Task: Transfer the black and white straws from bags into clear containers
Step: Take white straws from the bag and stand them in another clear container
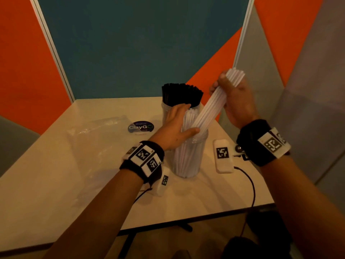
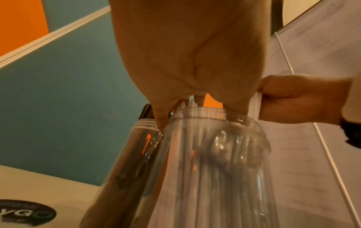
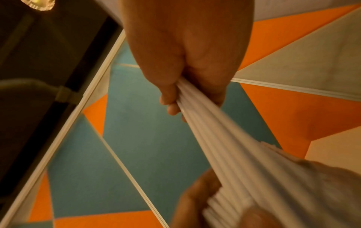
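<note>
Two clear containers stand together on the table. The far container (image 1: 165,109) is full of black straws (image 1: 182,94). The near container (image 1: 188,159) holds white straws. My right hand (image 1: 234,96) grips a tilted bundle of white straws (image 1: 209,111) by its upper part, and the lower ends reach into the near container's mouth. My left hand (image 1: 178,125) lies over that mouth with straight fingers, its thumb at the front rim beside the bundle. In the right wrist view the bundle of white straws (image 3: 224,138) fans out from my fist.
An empty clear bag (image 1: 97,128) lies flat on the table's left half, beside a round dark sticker (image 1: 141,127). A white marker block (image 1: 223,156) with a black cable (image 1: 250,184) sits right of the containers. Partition walls close in behind and to the right.
</note>
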